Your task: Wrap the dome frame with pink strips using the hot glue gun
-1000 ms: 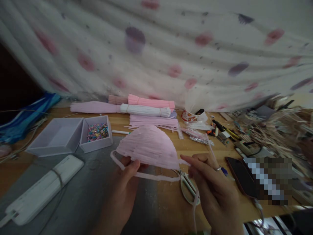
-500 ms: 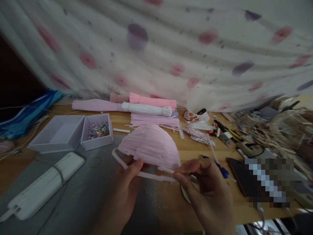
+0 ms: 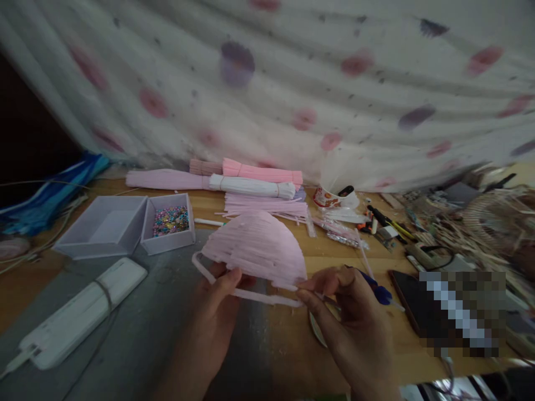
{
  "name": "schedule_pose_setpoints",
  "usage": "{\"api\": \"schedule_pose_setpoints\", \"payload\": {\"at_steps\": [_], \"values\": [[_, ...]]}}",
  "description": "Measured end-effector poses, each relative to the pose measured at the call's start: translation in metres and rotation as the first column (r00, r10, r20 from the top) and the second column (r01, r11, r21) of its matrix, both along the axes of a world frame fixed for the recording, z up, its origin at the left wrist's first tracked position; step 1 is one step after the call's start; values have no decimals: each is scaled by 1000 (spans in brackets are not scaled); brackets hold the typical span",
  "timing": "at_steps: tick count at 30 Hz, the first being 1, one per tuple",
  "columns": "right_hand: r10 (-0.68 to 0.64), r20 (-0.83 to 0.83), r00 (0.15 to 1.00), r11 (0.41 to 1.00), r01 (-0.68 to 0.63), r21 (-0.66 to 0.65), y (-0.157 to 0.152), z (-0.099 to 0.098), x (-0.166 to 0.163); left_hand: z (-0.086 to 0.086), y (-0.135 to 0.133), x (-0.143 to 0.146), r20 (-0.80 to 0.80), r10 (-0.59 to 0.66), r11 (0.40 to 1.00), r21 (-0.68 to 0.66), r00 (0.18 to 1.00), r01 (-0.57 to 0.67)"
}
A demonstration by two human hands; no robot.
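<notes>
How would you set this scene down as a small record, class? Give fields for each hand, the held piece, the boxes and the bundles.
Left hand: holds the pink half-round piece near its lower edge
Right hand: fingers pinch at the piece's lower right corner
Held piece: ridged, with a pale strip below it
Boxes: bead box beside a larger white box
Bundles: pink bundle and white bundle among others, beyond the piece

1. I've got a white power strip (image 3: 79,317) on the grey mat (image 3: 137,340), cord (image 3: 105,291) across it
2. My dark phone (image 3: 406,298), flat on the wooden tabletop (image 3: 288,356)
3. Flowery curtain (image 3: 292,67) hanging behind all that
</notes>
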State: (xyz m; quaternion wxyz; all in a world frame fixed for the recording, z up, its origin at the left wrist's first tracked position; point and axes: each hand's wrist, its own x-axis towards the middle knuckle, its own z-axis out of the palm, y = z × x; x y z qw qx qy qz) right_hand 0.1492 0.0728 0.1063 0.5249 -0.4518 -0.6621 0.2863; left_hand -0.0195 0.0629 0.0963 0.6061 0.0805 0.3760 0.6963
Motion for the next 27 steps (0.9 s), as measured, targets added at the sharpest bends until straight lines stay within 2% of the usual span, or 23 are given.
{"api": "schedule_pose_setpoints", "payload": {"at_steps": [7, 12, 15, 17, 20, 24, 27], "values": [[34, 64, 997, 999, -34, -15, 4, -6, 1, -5, 2, -5, 37, 36, 999, 17, 999, -36], [49, 212, 976, 991, -74, 113, 8, -1, -3, -11, 3, -12, 57, 17, 997, 74, 998, -22], [50, 351, 935, 975, -123, 187, 8, 3, -4, -10, 0, -10, 55, 51, 998, 29, 997, -53], [77, 388, 919, 958, -176, 227, 9, 3, -5, -9, -3, -8, 58, 87, 996, -5, 994, -87], [134, 363, 922, 937, -237, 256, 10, 2, -7, -11, -5, -9, 61, 89, 996, -10, 994, -88], [162, 297, 941, 925, -249, 286, 11, 1, -10, -18, -5, -16, 50, 11, 1000, 2, 999, -11], [171, 269, 948, 915, -254, 313, 10, 1, -12, -20, -5, -20, 51, 4, 1000, 1, 999, -4]]}}
